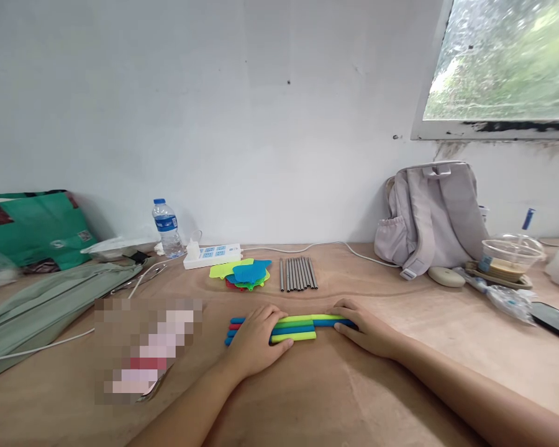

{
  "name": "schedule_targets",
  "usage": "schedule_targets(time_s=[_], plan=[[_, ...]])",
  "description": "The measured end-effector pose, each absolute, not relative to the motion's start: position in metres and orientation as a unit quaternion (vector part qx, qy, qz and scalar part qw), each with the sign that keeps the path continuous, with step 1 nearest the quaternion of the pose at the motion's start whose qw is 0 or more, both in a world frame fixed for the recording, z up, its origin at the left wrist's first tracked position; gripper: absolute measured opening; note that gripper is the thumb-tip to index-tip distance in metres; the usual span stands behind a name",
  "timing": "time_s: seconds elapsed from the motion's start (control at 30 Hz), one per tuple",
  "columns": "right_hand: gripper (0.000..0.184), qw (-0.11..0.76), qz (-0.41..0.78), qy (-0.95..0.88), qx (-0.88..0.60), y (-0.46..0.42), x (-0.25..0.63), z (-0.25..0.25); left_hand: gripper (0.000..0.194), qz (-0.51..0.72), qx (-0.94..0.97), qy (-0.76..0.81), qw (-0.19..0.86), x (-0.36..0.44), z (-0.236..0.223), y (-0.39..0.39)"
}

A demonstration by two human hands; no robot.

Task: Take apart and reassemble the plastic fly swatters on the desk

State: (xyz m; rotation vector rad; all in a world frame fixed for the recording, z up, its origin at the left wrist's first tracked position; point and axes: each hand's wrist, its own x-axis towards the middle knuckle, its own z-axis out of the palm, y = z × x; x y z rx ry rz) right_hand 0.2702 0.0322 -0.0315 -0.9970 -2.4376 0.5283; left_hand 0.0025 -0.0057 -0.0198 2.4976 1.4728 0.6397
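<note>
Several coloured tubes (298, 329), in blue, red, green and yellow, lie side by side on the wooden table. My left hand (257, 340) lies across them near their left ends, fingers over the far side and thumb by the near yellow tube (300, 337). Two tubes, one yellow and one blue (326, 323), jut out to the right of the others. Around their right ends my right hand (364, 329) is closed, thumb in front and fingers behind. Beyond the hands lie a row of grey metal tubes (299, 274) and a pile of flat coloured plastic pieces (246, 273).
A white power strip (214, 254) and a water bottle (166, 230) stand by the wall. On the right are a backpack (433, 217), a plastic cup (507, 257) and a phone (556, 321). A blurred-out item (151, 354) and green cloth (65, 304) lie left.
</note>
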Motion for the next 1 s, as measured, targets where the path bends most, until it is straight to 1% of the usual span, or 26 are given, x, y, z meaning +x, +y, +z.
schedule_targets(time_s=[0.37, 0.57, 1.0], plan=[[0.033, 0.214, 0.218, -0.888, -0.344, 0.0334, 0.2727, -0.0271, 0.037, 0.206, 0.848, 0.475, 0.115, -0.0018, -0.0145, -0.0051], [0.029, 0.213, 0.223, -0.890, -0.336, 0.0334, 0.2730, -0.0273, 0.035, 0.208, 0.848, 0.472, 0.123, -0.0027, -0.0139, -0.0050], [0.033, 0.214, 0.224, -0.886, -0.344, 0.0362, 0.2717, -0.0284, 0.036, 0.214, 0.839, 0.484, 0.123, -0.0015, -0.0183, -0.0049]])
